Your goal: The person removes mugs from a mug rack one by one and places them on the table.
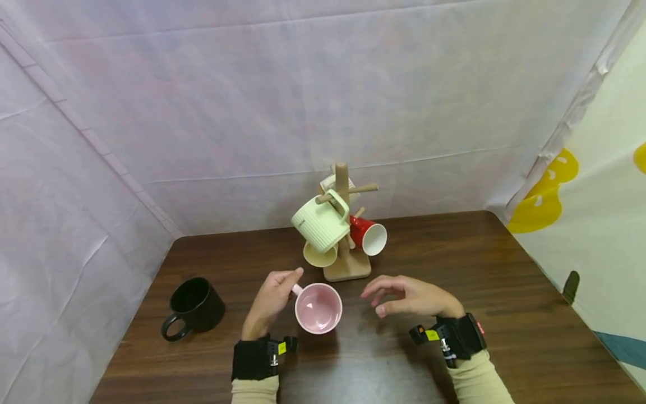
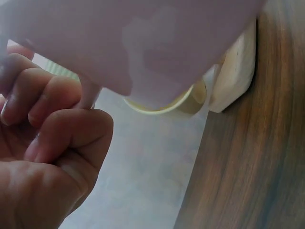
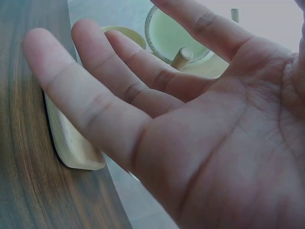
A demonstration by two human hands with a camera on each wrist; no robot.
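My left hand [image 1: 272, 297] grips a pink mug [image 1: 318, 308] by its handle, fingers curled round it. The mug's mouth faces up toward the head camera, and its pink side [image 2: 157, 47] fills the top of the left wrist view. To the right of the mug, my right hand [image 1: 411, 296] hovers over the table with fingers loosely spread and nothing in them. Just beyond both hands stands a wooden mug rack [image 1: 342, 224]. On it hang a light green ribbed mug [image 1: 321, 224], a red mug [image 1: 367, 235] with white inside, a yellow mug [image 1: 320, 257] and a whitish mug [image 1: 330, 183] behind.
A black mug [image 1: 198, 306] stands upright at the left of the brown wooden table [image 1: 504, 269], its handle toward the front left. Pale cloth [image 1: 252, 112] hangs behind the table and along its sides. A bare rack peg [image 1: 364, 188] points right.
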